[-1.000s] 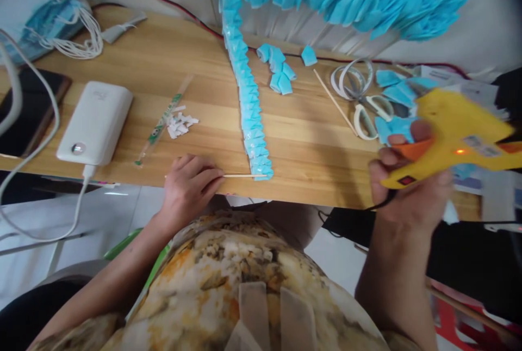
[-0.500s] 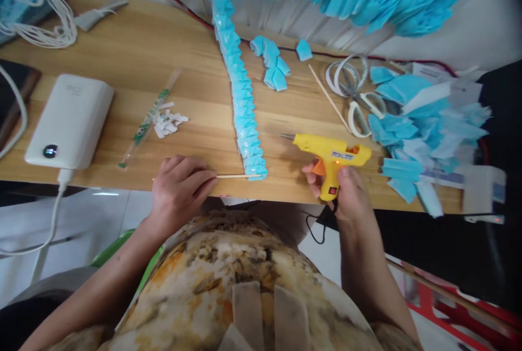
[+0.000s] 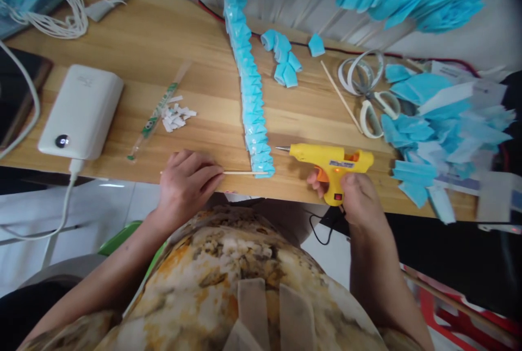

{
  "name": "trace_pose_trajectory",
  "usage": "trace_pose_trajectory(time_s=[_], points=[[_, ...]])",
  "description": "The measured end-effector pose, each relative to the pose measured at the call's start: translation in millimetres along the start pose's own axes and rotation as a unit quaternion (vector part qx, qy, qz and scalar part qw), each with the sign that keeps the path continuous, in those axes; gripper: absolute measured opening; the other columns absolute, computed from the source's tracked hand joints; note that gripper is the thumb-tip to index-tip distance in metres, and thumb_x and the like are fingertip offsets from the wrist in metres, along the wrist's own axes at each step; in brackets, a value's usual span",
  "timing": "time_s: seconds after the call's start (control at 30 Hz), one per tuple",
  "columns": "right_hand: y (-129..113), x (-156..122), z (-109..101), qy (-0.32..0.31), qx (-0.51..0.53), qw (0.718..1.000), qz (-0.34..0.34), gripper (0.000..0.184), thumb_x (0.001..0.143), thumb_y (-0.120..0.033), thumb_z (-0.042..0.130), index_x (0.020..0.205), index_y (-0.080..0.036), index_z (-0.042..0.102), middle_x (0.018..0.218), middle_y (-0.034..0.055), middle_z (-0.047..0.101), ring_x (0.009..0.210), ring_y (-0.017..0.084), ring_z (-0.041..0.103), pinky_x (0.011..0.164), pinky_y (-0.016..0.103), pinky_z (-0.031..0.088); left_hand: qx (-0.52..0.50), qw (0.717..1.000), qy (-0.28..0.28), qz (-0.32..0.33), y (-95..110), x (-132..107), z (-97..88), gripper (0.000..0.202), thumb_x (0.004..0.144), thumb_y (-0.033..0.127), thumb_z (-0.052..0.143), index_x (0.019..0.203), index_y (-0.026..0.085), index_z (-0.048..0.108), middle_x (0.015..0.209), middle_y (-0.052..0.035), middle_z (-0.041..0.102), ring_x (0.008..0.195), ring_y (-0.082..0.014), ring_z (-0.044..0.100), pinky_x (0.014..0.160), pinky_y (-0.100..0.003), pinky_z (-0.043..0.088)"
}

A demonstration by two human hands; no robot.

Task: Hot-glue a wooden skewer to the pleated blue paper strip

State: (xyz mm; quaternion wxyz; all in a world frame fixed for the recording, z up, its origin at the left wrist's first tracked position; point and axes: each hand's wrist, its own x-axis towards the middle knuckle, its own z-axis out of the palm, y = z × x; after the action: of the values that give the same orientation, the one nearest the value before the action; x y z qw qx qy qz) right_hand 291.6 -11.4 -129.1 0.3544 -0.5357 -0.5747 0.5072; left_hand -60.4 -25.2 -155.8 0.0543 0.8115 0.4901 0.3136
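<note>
My left hand (image 3: 185, 182) rests at the near edge of the wooden table (image 3: 134, 51), its fingers closed on a thin wooden stick (image 3: 240, 173). The stick's far end carries a long strip of folded blue paper pieces (image 3: 250, 95) that runs up the table to the back wall. My right hand (image 3: 359, 198) grips the handle of a yellow glue gun (image 3: 332, 160). The gun's metal nozzle points left, a short way from the bottom end of the blue strip.
A white power bank (image 3: 81, 111) with its cable lies at the left, beside a wrapped stick (image 3: 157, 114) and white paper scraps (image 3: 177, 117). Scissors (image 3: 373, 106), a bare stick (image 3: 340, 96) and a heap of blue paper pieces (image 3: 440, 122) lie at the right. Loose blue folds (image 3: 283, 60) sit mid-table.
My right hand brought the glue gun down from the raised right side to the table's near edge, and its nozzle has come closer to the blue strip. My left hand has kept hold of the stick.
</note>
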Motion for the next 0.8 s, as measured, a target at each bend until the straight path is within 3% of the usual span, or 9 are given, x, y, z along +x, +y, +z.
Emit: trace_pose_trajectory(time_s=[0.23,0.47,0.8], points=[[-12.8,2.0,4.9,-0.07,-0.025,0.997,-0.004,0.055,0.098,-0.07,0.051,0.087,-0.022,0.077,0.079,0.0071,0.072,0.064,0.019,0.063,0.054,0.032,0.053,0.006,1.0,-0.002,-0.008,1.1,-0.2,-1.4,0.01,0.098,0.027,0.068,0.093,0.024,0.076,0.092,-0.0047,0.075,0.083,-0.0215,0.064,0.075,-0.039,0.047],[-15.6,2.7,6.6,-0.067,-0.048,0.997,0.011,0.057,0.097,-0.071,0.053,0.083,-0.021,0.076,0.074,0.0064,0.069,0.061,0.018,0.06,0.053,0.031,0.047,0.013,1.0,0.013,0.005,1.0,-0.1,-0.6,0.009,0.098,0.025,0.069,0.092,0.022,0.076,0.091,-0.0048,0.074,0.082,-0.0204,0.064,0.075,-0.037,0.047],[-15.2,1.6,9.8,-0.052,-0.026,0.998,0.013,0.046,0.098,-0.063,0.059,0.082,-0.023,0.077,0.08,0.0064,0.073,0.063,0.017,0.06,0.057,0.033,0.046,0.011,1.0,0.021,0.018,1.7,2.1,-0.7,0.008,0.096,0.023,0.071,0.091,0.02,0.076,0.09,-0.0054,0.074,0.081,-0.0206,0.063,0.074,-0.036,0.047]])
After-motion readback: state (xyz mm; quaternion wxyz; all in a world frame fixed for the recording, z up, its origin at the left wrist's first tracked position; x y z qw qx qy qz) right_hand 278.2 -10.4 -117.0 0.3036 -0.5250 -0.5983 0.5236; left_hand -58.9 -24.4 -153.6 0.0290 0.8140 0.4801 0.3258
